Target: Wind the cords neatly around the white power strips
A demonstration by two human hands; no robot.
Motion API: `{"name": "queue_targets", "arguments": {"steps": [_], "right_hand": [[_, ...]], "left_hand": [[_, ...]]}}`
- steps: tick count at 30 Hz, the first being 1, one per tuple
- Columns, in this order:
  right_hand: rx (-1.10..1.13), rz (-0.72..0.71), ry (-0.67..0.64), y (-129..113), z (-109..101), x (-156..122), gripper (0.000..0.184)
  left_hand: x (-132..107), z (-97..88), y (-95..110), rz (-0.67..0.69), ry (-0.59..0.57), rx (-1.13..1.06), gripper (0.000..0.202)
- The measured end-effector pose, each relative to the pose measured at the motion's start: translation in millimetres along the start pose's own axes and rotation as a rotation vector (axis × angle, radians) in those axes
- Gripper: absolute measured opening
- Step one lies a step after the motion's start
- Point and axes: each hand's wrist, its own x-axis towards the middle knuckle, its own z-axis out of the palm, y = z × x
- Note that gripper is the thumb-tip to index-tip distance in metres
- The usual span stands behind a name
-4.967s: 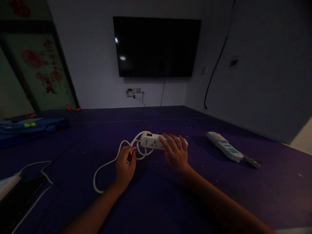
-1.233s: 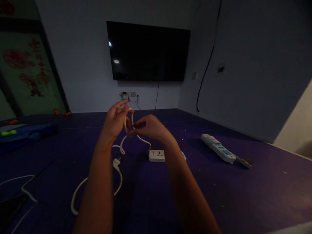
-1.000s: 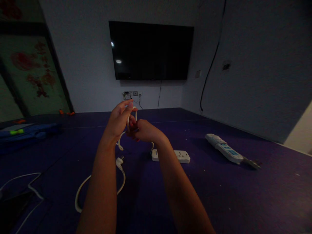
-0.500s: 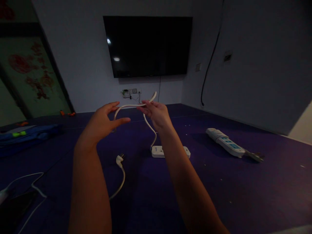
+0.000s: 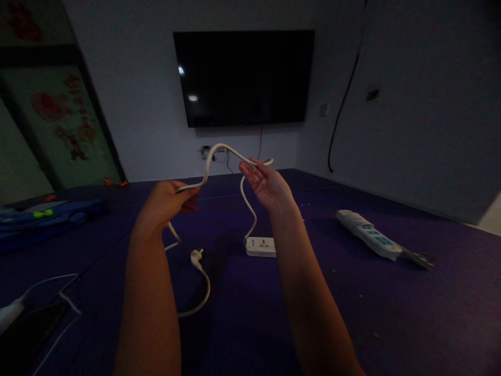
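Note:
A white power cord [image 5: 221, 147] arches in the air between my two hands. My left hand [image 5: 166, 201] pinches it between thumb and fingers, and the cord runs on down behind that wrist. My right hand [image 5: 270, 183], palm partly turned up, holds the cord between thumb and fingers, with a small loop sticking out past the thumb. From there the cord drops to a white power strip [image 5: 260, 247] on the floor, its right end hidden by my right forearm. The cord's plug [image 5: 197, 257] lies on the floor between my forearms, prongs pointing up and right.
On the purple floor [image 5: 242, 308] to the right lies a second power strip [image 5: 370, 235] with its cord wound round it. Blue cloth [image 5: 70, 211] lies at left. A white cable [image 5: 64, 295] and a dark flat object [image 5: 33, 331] are at lower left. A television [image 5: 245, 78] hangs ahead.
My left hand has closed on the cord, where it was open beside it before. My hands are farther apart, and the cord between them now rises in a higher arch.

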Motion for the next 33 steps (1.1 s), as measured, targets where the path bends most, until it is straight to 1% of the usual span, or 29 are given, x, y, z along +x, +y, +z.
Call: {"name": "queue_targets", "arguments": {"steps": [5, 10, 13, 15, 17, 19, 21, 22, 23, 25, 27, 28, 29, 30, 32, 33], "right_hand": [[-0.051, 0.172, -0.026, 2, 7, -8, 0.013], [-0.097, 0.352, -0.068, 16, 18, -11, 0.014], [-0.081, 0.459, -0.154, 24, 26, -14, 0.016], [-0.088, 0.487, -0.217, 28, 30, -17, 0.017], [-0.124, 0.481, -0.263, 28, 32, -19, 0.02], [-0.216, 0.456, -0.289, 25, 32, -20, 0.027], [-0.4, 0.39, -0.268, 19, 30, -21, 0.038], [-0.516, 0.323, -0.236, 16, 28, -20, 0.042], [-0.635, 0.233, -0.196, 11, 25, -20, 0.042], [-0.846, 0.002, -0.122, 3, 18, -18, 0.038], [-1.002, -0.233, -0.082, -3, 11, -16, 0.029], [-1.074, -0.334, -0.076, -4, 7, -15, 0.028], [-1.145, -0.42, -0.083, -5, 4, -14, 0.033], [-1.215, -0.49, -0.1, -4, 2, -13, 0.041], [-1.347, -0.575, -0.148, 0, -1, -12, 0.058], [-1.404, -0.595, -0.17, 2, -2, -11, 0.062]], "left_hand": [[-8, 10.0, 14, 0.062, 0.083, -0.221, 0.015], [-8, 18.2, 23, 0.126, 0.271, -0.525, 0.018], [-6, 20.9, 24, 0.177, 0.355, -0.678, 0.018], [-5, 20.7, 23, 0.237, 0.345, -0.687, 0.019], [-6, 19.2, 22, 0.286, 0.274, -0.637, 0.019], [-7, 17.5, 20, 0.315, 0.203, -0.587, 0.019], [-7, 16.4, 19, 0.334, 0.188, -0.558, 0.019], [-8, 16.3, 19, 0.341, 0.19, -0.547, 0.019], [-8, 16.3, 19, 0.347, 0.191, -0.537, 0.019], [-9, 16.5, 19, 0.363, 0.179, -0.516, 0.018], [-11, 16.2, 20, 0.381, 0.148, -0.492, 0.018], [-13, 15.6, 21, 0.386, 0.129, -0.482, 0.018], [-14, 14.8, 22, 0.39, 0.109, -0.475, 0.018], [-16, 13.6, 23, 0.393, 0.087, -0.471, 0.018], [-20, 10.9, 25, 0.393, 0.035, -0.475, 0.017], [-22, 9.5, 26, 0.392, 0.012, -0.482, 0.017]]}}
